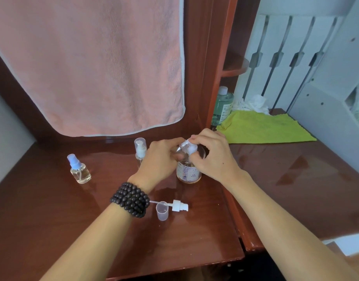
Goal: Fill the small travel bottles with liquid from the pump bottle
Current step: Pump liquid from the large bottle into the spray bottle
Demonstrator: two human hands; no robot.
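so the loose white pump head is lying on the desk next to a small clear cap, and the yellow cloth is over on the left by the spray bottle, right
Not quite. The head view shows the yellow cloth on the right, beside the green bottle, not on the left by the spray bottle. The loose white pump head does lie on the desk next to the small clear cap.

Both forearms come in from the bottom edge and converge mid-frame. Left hand (160, 159): back toward camera, fingers curled forward, gripping. Dark bead bracelet (132, 199) wrapped on the left wrist. Right hand (213, 155): knuckles up, thumb and forefinger pinching, other fingers curled under. Hands nearly touching.
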